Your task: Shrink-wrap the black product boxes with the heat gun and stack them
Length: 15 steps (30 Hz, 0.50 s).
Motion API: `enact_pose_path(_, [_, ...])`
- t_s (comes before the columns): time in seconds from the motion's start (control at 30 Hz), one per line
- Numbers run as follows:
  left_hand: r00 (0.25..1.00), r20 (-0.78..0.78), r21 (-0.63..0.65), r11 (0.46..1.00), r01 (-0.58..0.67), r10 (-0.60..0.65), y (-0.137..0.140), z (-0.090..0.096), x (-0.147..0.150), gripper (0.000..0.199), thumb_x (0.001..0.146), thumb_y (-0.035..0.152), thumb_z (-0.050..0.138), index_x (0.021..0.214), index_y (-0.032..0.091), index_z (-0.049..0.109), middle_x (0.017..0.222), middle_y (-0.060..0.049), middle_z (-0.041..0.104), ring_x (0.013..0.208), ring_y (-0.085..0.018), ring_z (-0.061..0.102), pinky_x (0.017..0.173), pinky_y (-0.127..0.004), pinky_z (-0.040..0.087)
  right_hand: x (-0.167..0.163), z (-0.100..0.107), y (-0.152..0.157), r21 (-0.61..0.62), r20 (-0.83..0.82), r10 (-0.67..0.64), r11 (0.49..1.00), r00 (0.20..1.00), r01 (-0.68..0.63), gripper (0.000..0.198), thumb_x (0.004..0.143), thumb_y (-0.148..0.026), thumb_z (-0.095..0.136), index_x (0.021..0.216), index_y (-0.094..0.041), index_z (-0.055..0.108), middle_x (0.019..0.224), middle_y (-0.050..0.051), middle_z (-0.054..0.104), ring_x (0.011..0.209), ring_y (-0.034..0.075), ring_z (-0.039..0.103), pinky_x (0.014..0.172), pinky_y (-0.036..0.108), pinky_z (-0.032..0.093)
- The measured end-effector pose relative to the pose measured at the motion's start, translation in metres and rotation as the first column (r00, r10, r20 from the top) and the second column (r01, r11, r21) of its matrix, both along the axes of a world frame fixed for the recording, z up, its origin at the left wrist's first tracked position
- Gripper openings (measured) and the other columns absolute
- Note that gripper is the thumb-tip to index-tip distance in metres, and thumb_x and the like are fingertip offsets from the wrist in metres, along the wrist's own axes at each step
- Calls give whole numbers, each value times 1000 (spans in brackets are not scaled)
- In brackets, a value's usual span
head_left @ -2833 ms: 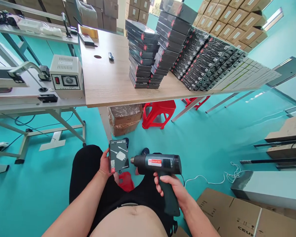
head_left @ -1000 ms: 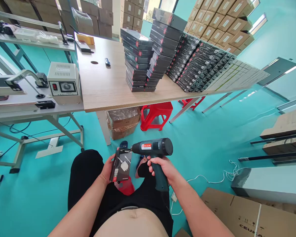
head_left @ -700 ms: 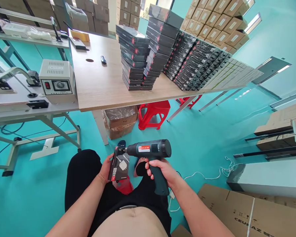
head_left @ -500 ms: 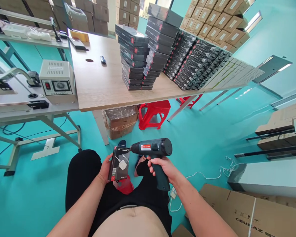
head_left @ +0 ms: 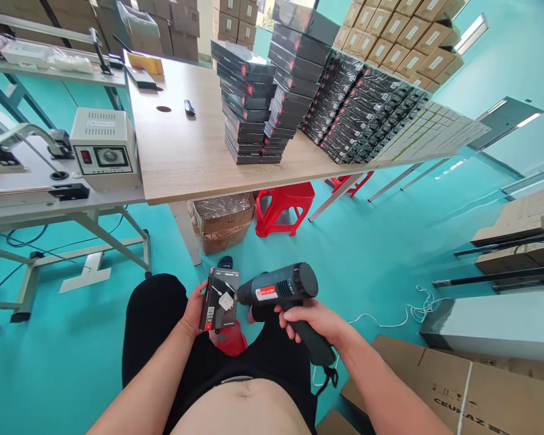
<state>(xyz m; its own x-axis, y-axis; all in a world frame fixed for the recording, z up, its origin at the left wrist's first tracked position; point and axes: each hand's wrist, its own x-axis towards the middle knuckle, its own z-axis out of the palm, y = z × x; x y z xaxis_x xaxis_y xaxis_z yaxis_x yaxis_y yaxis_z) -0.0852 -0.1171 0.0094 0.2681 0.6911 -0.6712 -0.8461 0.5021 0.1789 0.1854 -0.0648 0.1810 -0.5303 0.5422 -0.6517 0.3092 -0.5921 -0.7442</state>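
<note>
My left hand [head_left: 194, 309] grips a small black product box [head_left: 221, 308] by its left side; the front is printed with a white charger and cable. Around the handle of a dark heat gun [head_left: 278, 287] my right hand [head_left: 312, 319] is closed. The nozzle points left at the box's right edge, very near it; whether the two touch I cannot tell. Both things are held above my lap, over a red stool seat [head_left: 232, 339] between my legs.
Ahead stands a wooden table [head_left: 181, 151] with stacked black boxes [head_left: 249, 103] and film-wrapped stacks [head_left: 358, 115]. A control unit [head_left: 103, 148] sits on the left bench. Under the table are a carton [head_left: 224, 226] and a red stool [head_left: 284, 205]. Large cartons [head_left: 480, 380] lie at lower right.
The heat gun has tilted, its handle swinging right and its nozzle dropping lower along the box's right edge. My left hand and the box have barely moved.
</note>
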Motion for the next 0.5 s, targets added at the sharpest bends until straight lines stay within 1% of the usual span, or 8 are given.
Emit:
enact_pose_path(0.07, [1000, -1, 24, 1000, -7, 7, 0, -2, 0, 41, 77, 51, 56, 85, 12, 66, 78, -12, 72, 79, -30, 68, 70, -40, 55, -1, 1, -1, -29, -11, 81, 996, 997, -81, 30, 70, -26, 63, 97, -12, 64, 76, 5, 66, 54, 13, 59, 47, 25, 47])
enact_pose_path(0.2, [1000, -11, 16, 1000, -6, 6, -1, -4, 0, 42, 77, 52, 56, 84, 11, 66, 74, -12, 71, 79, -30, 68, 69, -40, 55, -14, -1, -3, 56, -13, -121, 991, 993, 122, 30, 72, -29, 62, 98, -14, 63, 76, 4, 65, 57, 12, 59, 50, 24, 48])
enact_pose_path(0.23, [1000, -5, 14, 1000, -1, 1, -1, -4, 0, 42, 77, 51, 55, 85, 11, 66, 74, -12, 71, 80, -30, 68, 70, -40, 55, -16, 0, -4, 58, -16, -139, 988, 990, 140, 30, 73, -29, 62, 98, -14, 63, 77, 4, 66, 58, 12, 59, 50, 24, 48])
enact_pose_path(0.27, [1000, 4, 17, 1000, 3, -3, -1, -3, -1, 42, 77, 51, 55, 85, 11, 66, 75, -12, 71, 80, -30, 68, 70, -40, 55, -17, 2, -5, 44, -18, -111, 993, 994, 112, 30, 73, -30, 62, 98, -14, 63, 77, 4, 66, 58, 13, 60, 50, 25, 48])
enact_pose_path(0.33, [1000, 22, 33, 999, -5, 4, -1, -1, -1, 41, 77, 50, 55, 87, 11, 66, 77, -12, 71, 82, -30, 68, 71, -40, 54, -15, 7, -7, -21, -20, 53, 998, 998, -53, 31, 70, -29, 65, 97, -13, 64, 75, 5, 67, 56, 14, 60, 49, 26, 48])
enact_pose_path(0.4, [999, 43, 57, 998, -20, 17, -1, 1, -1, 41, 78, 49, 55, 91, 11, 65, 81, -12, 72, 83, -30, 68, 72, -40, 54, -10, 12, -9, -64, -17, 202, 977, 979, -202, 31, 67, -26, 68, 95, -13, 65, 72, 5, 67, 54, 15, 60, 48, 26, 47])
enact_pose_path(0.43, [998, 55, 67, 998, -21, 17, -1, 2, -1, 43, 78, 50, 54, 94, 11, 65, 83, -12, 72, 84, -30, 68, 72, -40, 54, -9, 13, -9, -61, -8, 214, 975, 977, -214, 31, 66, -26, 68, 94, -13, 66, 72, 5, 67, 54, 15, 60, 48, 26, 47])
enact_pose_path(0.5, [997, 71, 56, 998, 2, -6, -1, 4, 1, 45, 79, 51, 53, 98, 11, 64, 84, -13, 72, 84, -30, 68, 72, -40, 54, -12, 13, -6, -15, 7, 107, 994, 994, -107, 30, 68, -27, 67, 94, -14, 66, 74, 4, 67, 56, 14, 60, 49, 26, 48])
